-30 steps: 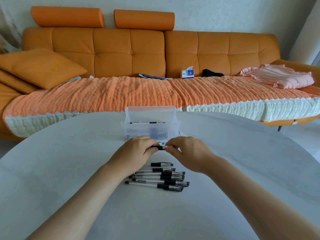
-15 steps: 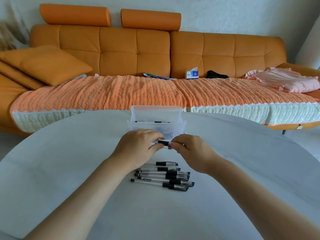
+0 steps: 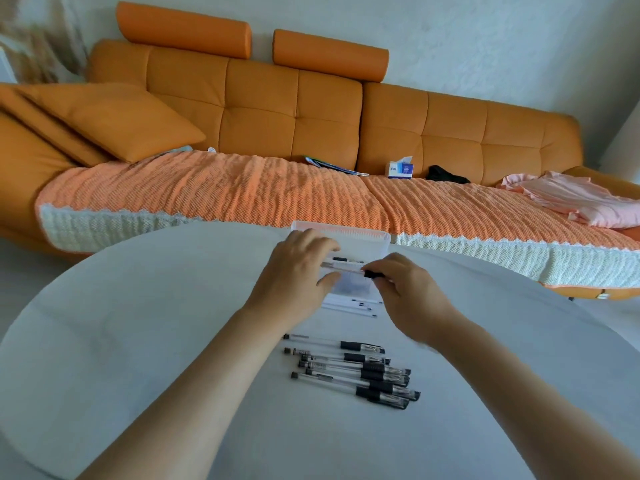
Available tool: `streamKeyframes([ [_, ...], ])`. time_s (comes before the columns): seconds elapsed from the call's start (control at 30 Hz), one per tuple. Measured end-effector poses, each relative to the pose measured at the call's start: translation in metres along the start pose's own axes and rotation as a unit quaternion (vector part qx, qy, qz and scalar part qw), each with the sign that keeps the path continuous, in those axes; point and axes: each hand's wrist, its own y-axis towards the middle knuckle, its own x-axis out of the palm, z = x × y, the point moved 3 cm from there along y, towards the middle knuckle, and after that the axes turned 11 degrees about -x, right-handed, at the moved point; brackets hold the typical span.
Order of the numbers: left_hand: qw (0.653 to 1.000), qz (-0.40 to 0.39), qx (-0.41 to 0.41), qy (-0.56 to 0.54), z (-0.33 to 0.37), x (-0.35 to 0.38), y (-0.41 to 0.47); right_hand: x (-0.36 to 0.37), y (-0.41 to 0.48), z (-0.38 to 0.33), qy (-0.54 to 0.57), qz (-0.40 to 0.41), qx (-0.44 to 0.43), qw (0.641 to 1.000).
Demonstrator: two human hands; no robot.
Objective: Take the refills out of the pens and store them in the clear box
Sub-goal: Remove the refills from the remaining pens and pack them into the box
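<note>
I hold one clear pen (image 3: pixel 346 270) level above the white table, in front of the clear box (image 3: pixel 367 237). My left hand (image 3: pixel 298 271) grips the pen's clear barrel, and my right hand (image 3: pixel 405 289) pinches its black grip end. Both hands hide part of the box; a dark refill shows inside it. Several more pens (image 3: pixel 353 370) with black grips lie side by side on the table near me. Several thin white pieces (image 3: pixel 353 304) lie just in front of the box.
The round white table (image 3: pixel 138 341) carries everything. Behind it stands an orange sofa (image 3: pixel 277 109) with a knitted orange throw, a cushion (image 3: pixel 114 119), a tissue box (image 3: pixel 400 168) and pink cloth (image 3: pixel 571 199).
The view has swung left and tilted. My hands have lifted the pen a little toward the box and drawn apart, so more of the clear barrel shows between them.
</note>
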Motion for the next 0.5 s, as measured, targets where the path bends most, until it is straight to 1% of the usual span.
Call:
streamKeyframes([
  [0.07, 0.999, 0.028, -0.023, 0.009, -0.010, -0.006, 0.002, -0.006, 0.022, 0.008, -0.024, 0.015, 0.008, 1.000],
  [0.13, 0.998, 0.021, -0.045, 0.027, -0.020, -0.006, 0.002, -0.006, 0.044, 0.015, -0.056, 0.002, 0.021, 0.998],
  [0.23, 0.995, -0.063, -0.068, 0.043, -0.030, 0.003, -0.003, 0.001, 0.069, 0.024, -0.079, -0.028, 0.060, 0.995],
  [0.33, 0.985, -0.142, -0.073, 0.062, -0.035, 0.015, -0.006, 0.014, 0.086, 0.031, -0.091, -0.074, 0.102, 0.988],
  [0.4, 0.982, -0.159, -0.074, 0.064, -0.036, 0.019, -0.006, 0.023, 0.092, 0.033, -0.074, -0.105, 0.120, 0.984],
  [0.5, 0.983, -0.154, -0.079, 0.064, -0.038, 0.023, -0.007, 0.034, 0.097, 0.031, -0.024, -0.149, 0.134, 0.980],
])
